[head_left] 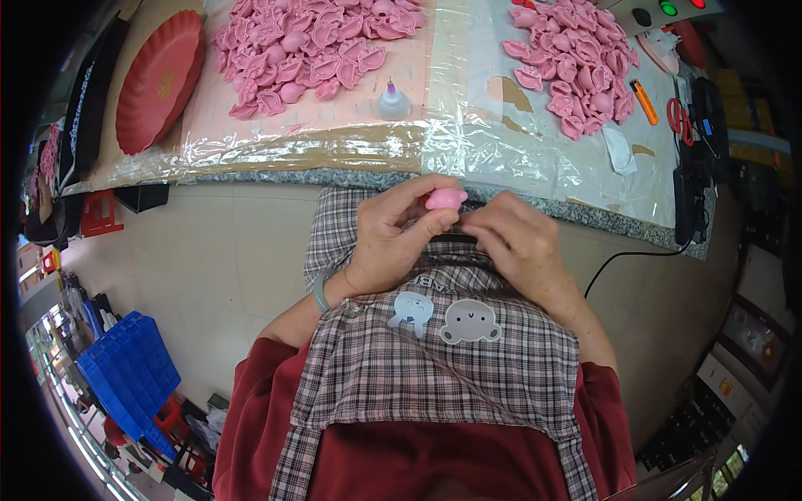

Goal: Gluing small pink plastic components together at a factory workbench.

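Just off the table's near edge, my left hand (394, 224) pinches a small rounded pink plastic piece (445, 199) between thumb and fingers. My right hand (520, 240) is close beside it on the right, its thumb and fingertips pressed together near the underside of the piece. Whatever those fingertips hold, if anything, is too small or hidden to name. Beyond my hands on the table lie a left pile of pink moulded plastic pieces (305, 46) and a right pile of similar pink pieces (576, 63). Nearer than the left pile stands a small squeeze bottle (393, 102) with a needle tip.
A red scalloped tray (160, 83) sits at the table's left. On the right are an orange utility knife (644, 102), red-handled scissors (680, 122), a crumpled white paper (619, 151) and a box with lit buttons (660, 10). A blue crate (129, 371) stands at lower left.
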The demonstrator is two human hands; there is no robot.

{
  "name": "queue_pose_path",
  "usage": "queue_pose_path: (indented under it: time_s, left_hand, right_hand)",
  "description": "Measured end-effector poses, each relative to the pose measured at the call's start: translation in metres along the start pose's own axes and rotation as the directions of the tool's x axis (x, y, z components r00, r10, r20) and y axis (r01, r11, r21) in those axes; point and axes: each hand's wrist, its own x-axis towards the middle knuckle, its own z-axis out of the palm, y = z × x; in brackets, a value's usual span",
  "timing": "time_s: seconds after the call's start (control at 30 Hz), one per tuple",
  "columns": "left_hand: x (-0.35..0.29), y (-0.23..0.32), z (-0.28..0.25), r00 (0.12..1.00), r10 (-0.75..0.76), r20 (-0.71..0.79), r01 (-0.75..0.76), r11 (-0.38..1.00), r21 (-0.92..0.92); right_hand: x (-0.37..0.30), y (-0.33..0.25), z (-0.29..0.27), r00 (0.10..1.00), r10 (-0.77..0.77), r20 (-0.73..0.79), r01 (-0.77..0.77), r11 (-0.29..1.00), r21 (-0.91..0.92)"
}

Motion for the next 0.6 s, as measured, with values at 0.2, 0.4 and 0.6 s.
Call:
queue_pose_path:
  time_s: [0.2, 0.4, 0.6]
  left_hand:
    - [-0.001, -0.002, 0.000, 0.999, 0.021, 0.041, -0.026, 0.991, 0.128]
    - [-0.003, -0.004, 0.000, 0.998, 0.037, 0.045, -0.043, 0.987, 0.153]
    - [0.003, 0.005, -0.003, 0.998, -0.044, 0.041, 0.048, 0.995, -0.084]
  right_hand:
    - [0.019, -0.007, -0.006, 0.948, 0.274, -0.160, -0.217, 0.928, 0.302]
    - [0.011, -0.006, -0.001, 0.960, 0.260, -0.101, -0.230, 0.943, 0.239]
    - [-0.004, 0.002, 0.003, 0.978, 0.204, 0.049, -0.209, 0.960, 0.185]
